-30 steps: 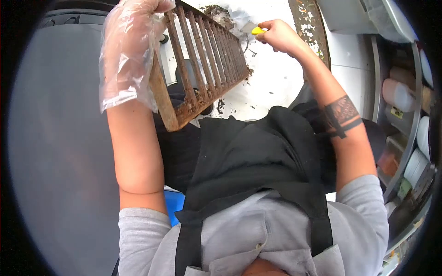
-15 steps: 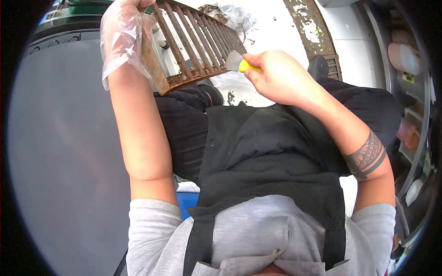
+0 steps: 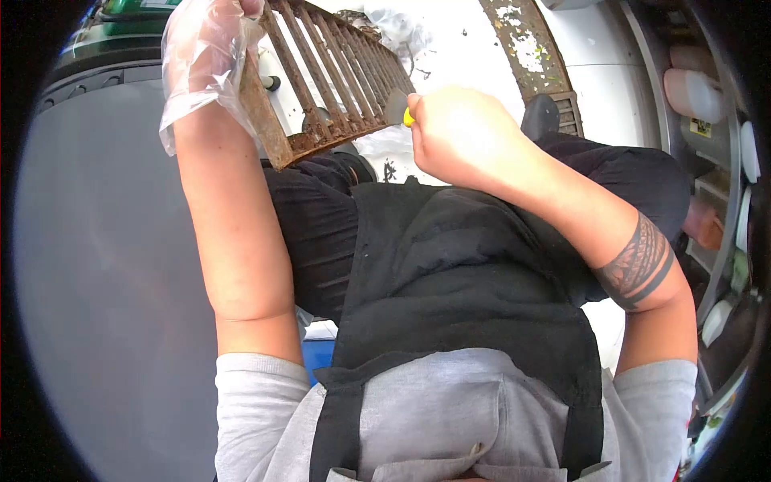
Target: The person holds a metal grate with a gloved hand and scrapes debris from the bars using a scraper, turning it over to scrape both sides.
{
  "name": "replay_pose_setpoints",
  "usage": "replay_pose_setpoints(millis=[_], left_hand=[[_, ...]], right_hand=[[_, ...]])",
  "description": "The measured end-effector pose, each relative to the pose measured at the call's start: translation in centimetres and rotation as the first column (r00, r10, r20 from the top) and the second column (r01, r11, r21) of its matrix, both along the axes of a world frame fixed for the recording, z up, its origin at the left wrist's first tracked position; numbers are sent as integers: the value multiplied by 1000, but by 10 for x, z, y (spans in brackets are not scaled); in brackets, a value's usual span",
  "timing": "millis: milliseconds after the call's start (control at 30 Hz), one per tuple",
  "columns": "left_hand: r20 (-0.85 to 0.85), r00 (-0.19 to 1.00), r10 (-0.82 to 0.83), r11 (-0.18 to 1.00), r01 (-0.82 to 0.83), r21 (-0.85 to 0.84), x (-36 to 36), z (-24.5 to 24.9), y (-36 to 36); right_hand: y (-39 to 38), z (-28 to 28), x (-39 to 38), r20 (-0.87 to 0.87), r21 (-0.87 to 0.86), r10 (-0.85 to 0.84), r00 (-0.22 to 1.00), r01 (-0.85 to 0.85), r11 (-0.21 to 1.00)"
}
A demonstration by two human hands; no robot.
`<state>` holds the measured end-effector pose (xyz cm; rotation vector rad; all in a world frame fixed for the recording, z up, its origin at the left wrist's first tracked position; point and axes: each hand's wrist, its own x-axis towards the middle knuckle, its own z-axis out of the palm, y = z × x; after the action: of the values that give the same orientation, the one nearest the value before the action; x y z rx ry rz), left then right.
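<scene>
Right fingers [image 3: 418,145] round scraper [image 3: 396,106], grate [image 3: 341,138] edge, floor [image 3: 458,60]

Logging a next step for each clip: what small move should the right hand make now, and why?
Probably a short stroke of the scraper along the near rail of the rusty grate. The right hand already has its blade at that rail, where rough brown crust remains, and the gloved left hand holds the grate's upper end. Whether the blade touches is unclear.
</scene>
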<state>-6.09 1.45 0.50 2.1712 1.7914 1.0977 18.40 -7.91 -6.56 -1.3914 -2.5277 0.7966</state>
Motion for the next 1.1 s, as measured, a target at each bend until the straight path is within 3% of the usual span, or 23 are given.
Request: replay_pose_setpoints(millis=[33,100,233,333,367,400,433,500,533,567,600,667,733,767,833,867,933,967,1000,1100], left_hand=[[-317,948,-21,989,66,134,1,3,-3],[-315,944,92,985,-133,-109,12,14,-11],[-247,965,92,983,-128,-133,0,6,-1],[-310,948,-64,998,58,-27,-6,1,9],[356,913,199,955,-99,-280,-4,1,11],[606,716,346,896,-61,-439,5,4,9],[754,408,514,834,-34,-550,18,10,7],[736,568,369,917,-93,-388,40,14,-4],[734,567,374,916,-99,-389,9,0,13],[482,876,20,943,143,-300,-48,-26,45],[355,933,-65,919,195,-343,-55,-28,50],[99,956,-274,866,291,-407,-67,-30,57],[28,999,31,989,-27,-144,2,-8,10],[26,999,25,990,-21,-143,14,-2,0],[-267,963,41,999,-30,46,29,5,-5],[-270,962,39,999,-28,46,30,5,-2],[-328,944,34,999,-22,42,34,8,-1],[-341,939,36,999,-22,44,34,9,-3],[-355,934,33,999,-19,42,38,10,0],[-381,924,28,999,-15,38,42,13,4]], right_hand=[[1,0,-1,5,-4,3,1000,-3,1000],[3,2,0,9,-93,-23,1000,23,995],[2,-2,0,-9,-101,-45,999,44,994],[1,0,0,31,-164,-90,995,94,982],[-2,-7,0,2,-146,-101,995,100,984],[-2,-12,2,-27,-129,-111,993,106,986],[-1,-14,5,-25,-127,-113,993,109,986],[4,-21,15,-170,-411,-245,954,158,898],[5,-25,18,-171,-413,-239,956,151,898],[5,-31,21,-167,-498,-298,940,181,848],[3,-36,22,-156,-579,-358,921,208,788],[-2,-46,25,-229,-481,-343,911,200,853],[-2,-47,29,-248,-610,-409,878,187,770],[-2,-48,31,-250,-609,-414,875,190,770],[0,-47,34,-234,-783,-506,830,148,604],[-1,-46,35,-237,-783,-508,828,147,604],[-3,-25,33,-218,-403,-297,930,191,895],[-4,-16,28,-153,-264,-185,971,140,954],[-2,-10,27,-158,-269,-190,969,143,952],[6,-4,23,18,-76,-25,1000,27,997]])
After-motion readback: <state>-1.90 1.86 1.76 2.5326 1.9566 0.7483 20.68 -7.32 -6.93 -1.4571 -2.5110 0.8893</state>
